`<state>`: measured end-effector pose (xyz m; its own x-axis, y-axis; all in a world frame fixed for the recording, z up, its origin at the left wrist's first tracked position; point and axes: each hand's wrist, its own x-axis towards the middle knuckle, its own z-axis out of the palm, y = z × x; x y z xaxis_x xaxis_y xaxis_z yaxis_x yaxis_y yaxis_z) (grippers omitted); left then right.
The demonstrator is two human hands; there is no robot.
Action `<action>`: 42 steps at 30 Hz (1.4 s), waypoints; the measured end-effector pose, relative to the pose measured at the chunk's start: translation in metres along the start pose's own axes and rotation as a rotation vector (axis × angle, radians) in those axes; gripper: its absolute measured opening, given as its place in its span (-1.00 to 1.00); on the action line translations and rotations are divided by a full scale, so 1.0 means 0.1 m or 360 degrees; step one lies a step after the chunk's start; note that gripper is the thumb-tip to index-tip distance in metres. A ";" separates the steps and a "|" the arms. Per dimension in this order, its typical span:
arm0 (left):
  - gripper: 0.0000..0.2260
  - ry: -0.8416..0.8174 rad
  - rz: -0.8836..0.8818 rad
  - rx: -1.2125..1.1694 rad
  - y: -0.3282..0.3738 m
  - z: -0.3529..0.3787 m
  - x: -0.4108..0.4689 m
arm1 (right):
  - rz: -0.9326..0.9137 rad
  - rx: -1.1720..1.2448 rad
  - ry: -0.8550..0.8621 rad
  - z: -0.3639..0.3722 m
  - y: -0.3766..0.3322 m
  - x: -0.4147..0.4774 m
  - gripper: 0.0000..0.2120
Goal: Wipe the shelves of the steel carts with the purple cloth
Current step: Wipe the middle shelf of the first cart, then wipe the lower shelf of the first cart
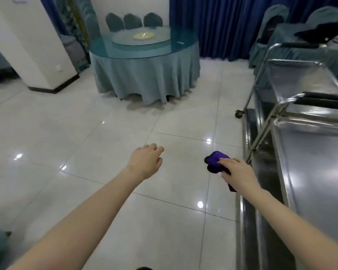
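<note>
Beside the near steel cart (310, 172), the right hand (240, 172) grips the purple cloth (215, 160), touching no shelf; wiping likely remains. The left hand (144, 162) hangs relaxed, empty.

We see the cloth (216, 161) in deep purple, darker in its folds; the carts (316, 172) in silvery grey steel with black handle grips; the floor (86, 123) in glossy white tiles crossed by thin grey lines; the tablecloth (144, 76) in dusty teal; the curtains (213, 20) in rich blue; the pillar (27, 36) white with a black base.
</note>
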<state>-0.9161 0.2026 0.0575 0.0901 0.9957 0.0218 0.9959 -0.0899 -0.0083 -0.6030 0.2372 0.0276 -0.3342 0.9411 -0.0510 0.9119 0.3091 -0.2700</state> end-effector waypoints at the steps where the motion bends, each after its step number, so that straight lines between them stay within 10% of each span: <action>1: -0.69 0.0007 0.0093 0.0022 0.01 0.02 0.25 | 0.0066 0.0004 0.0027 -0.02 0.06 0.06 -0.59; 20: -0.70 -0.0061 0.1927 -0.0175 1.51 0.49 3.39 | 0.1920 0.0157 0.0560 0.27 0.27 -0.22 -0.63; 42: -0.63 -0.0581 0.2719 -0.0052 3.27 1.86 4.07 | 0.2817 0.0467 0.0457 1.18 0.77 0.27 -0.61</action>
<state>-0.5554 0.5831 -0.1218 0.9463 -0.2571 -0.1961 -0.2082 -0.9485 0.2388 -0.5694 0.2701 -0.1078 0.9510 0.0975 -0.2936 0.0285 -0.9725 -0.2310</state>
